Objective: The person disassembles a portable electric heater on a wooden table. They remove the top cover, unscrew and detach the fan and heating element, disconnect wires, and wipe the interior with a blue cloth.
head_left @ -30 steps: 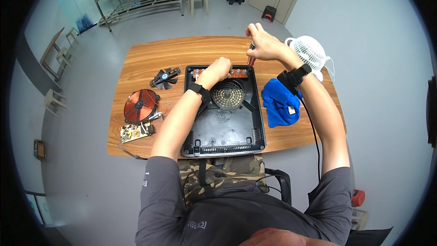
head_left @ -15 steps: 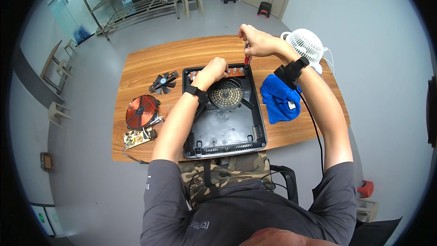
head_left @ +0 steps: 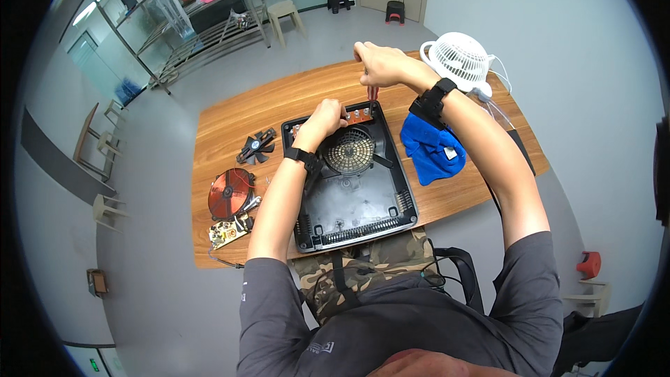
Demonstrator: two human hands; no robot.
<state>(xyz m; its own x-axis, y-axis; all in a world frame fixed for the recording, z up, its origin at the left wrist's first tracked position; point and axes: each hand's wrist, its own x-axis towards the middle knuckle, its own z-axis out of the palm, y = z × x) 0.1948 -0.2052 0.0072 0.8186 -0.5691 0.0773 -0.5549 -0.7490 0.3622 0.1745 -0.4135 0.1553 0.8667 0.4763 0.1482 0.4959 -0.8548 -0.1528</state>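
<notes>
The person is leaning over a wooden counter, where a shallow black housing is lying open, slightly angled, its near edge reaching the counter's front. The right hand is closing its grip around a red-handled screwdriver, which is standing nearly upright over the right end of an orange-brown strip. The strip is sitting inside the housing along its far wall; whether the screwdriver's tip is touching it is too small to tell. The left hand is resting its fingers at the strip's middle, covering part of it; whether that grip is pinching anything cannot be told. Nearer the person, a round grille is showing in the housing's floor. Left of the housing, a black fan, a copper coil and a component board are lying in a row. On the right, a blue cloth is lying crumpled beside the housing, and a white fan is occupying the far corner.
</notes>
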